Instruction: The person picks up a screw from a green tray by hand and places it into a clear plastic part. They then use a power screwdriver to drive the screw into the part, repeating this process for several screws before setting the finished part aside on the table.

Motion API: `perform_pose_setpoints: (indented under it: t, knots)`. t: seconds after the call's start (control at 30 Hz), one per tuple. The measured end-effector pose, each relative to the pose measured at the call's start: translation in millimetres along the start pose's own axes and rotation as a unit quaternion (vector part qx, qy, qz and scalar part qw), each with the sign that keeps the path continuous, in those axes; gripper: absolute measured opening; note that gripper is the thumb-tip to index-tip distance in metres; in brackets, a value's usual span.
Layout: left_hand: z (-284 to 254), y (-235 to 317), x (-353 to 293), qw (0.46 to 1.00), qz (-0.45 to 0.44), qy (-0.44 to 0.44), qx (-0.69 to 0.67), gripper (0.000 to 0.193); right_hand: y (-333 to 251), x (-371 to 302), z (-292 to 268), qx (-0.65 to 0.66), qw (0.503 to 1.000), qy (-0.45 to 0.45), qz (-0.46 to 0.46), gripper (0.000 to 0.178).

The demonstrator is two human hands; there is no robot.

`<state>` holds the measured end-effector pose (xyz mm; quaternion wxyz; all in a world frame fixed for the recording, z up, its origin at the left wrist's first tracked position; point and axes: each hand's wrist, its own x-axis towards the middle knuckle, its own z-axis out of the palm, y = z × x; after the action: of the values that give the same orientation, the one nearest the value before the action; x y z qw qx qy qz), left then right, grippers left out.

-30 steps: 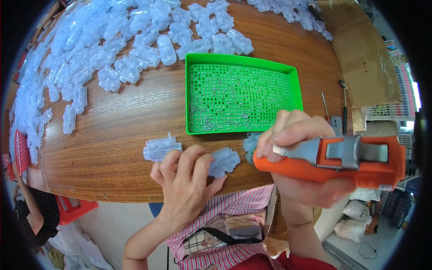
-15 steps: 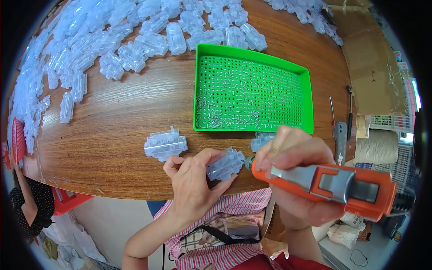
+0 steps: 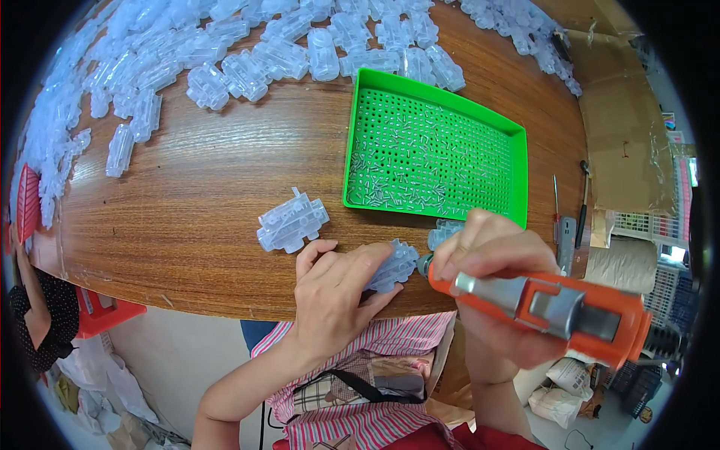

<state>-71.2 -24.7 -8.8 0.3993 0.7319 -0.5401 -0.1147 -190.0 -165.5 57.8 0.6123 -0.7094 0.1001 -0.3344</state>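
Observation:
My left hand (image 3: 334, 296) is closed round a clear plastic housing (image 3: 395, 264) near the table's front edge, its fingers over the top and thumb below. In my right hand (image 3: 495, 259) is an orange electric screwdriver (image 3: 555, 304) with a grey lever along its body. The tool lies almost level, its nose at the housing's right end; whether the bit touches a screw there, I cannot tell. Another clear housing (image 3: 292, 220) rests just beyond my left fingers. A third housing (image 3: 444, 232) is partly hidden behind my right hand.
Beyond my right hand stands a green perforated tray (image 3: 519, 176) with many small metal screws. A large heap of clear housings (image 3: 165, 52) covers the far left, with more clear parts (image 3: 510, 30) at far right. Hand tools (image 3: 581, 202) lie by the right edge; another person's arm (image 3: 31, 285) shows at left.
The whole view has shifted slightly. My left hand now covers more of the housing, which has turned a little, and the screwdriver's nose remains at its right end.

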Motion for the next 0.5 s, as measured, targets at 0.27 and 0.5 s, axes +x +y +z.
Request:
perform_pose_setpoints:
  t: [0.27, 0.5]
  knots:
    - [2.4, -2.1, 0.8, 0.999, 0.015, 0.007, -0.033, 0.048, -20.9, -5.6, 14.6, 0.018, 1.0, 0.001, 0.013, 0.084]
    - [3.2, -4.0, -0.6, 0.999, 0.006, 0.012, -0.052, 0.049, -3.9, -11.0, 12.8, 0.038, 0.999, -0.039, -0.006, 0.079]
